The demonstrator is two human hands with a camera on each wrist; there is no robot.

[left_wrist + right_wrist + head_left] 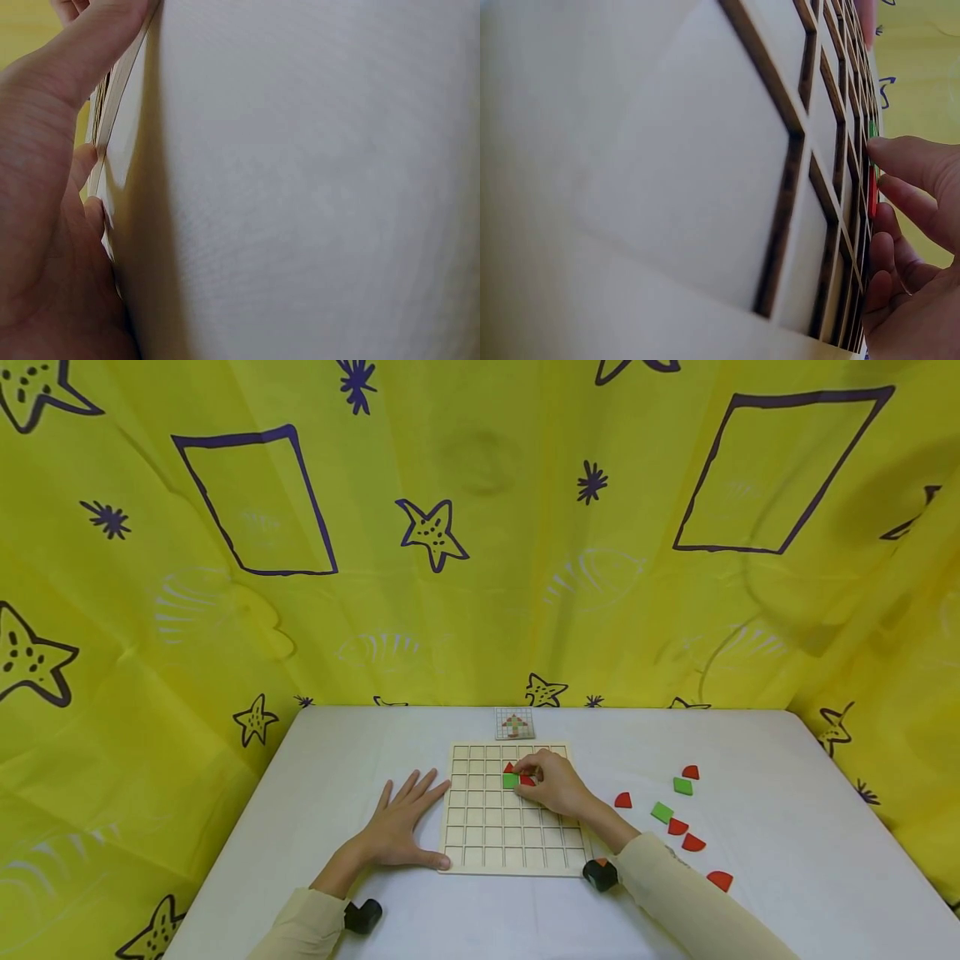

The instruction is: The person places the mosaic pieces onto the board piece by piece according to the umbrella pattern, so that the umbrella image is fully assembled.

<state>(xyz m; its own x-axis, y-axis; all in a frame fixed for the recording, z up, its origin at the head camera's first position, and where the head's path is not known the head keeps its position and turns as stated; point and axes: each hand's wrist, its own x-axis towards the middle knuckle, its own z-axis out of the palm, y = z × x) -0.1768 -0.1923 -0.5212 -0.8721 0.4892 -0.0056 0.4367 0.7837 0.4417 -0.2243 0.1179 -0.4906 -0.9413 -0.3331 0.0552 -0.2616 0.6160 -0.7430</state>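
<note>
a pale wooden grid board (495, 836) lies flat on the white counter (277, 827), with the left hand (401, 828) at its left side, fingers straight and spread apart, the thumb on the near left corner and the index fingertip at the left edge. the right hand (558, 785) reaches over the far half of the board, fingers bent and the thumb close to the index finger; whether they pinch a piece i cannot tell. at those fingertips a green square (510, 782) sits in a cell, a small red triangle (509, 767) lies just beyond it, and a red piece (528, 781) shows to its right, partly covered by the fingers. in the right wrist view the thumb tip meets green and red shows just beside it. right of the board, five red quarter-round pieces (693, 842) and two green squares (662, 812) lie loose. a small card (514, 723) with a red and green pattern lies beyond the board, near the yellow curtain (480, 635).
</note>
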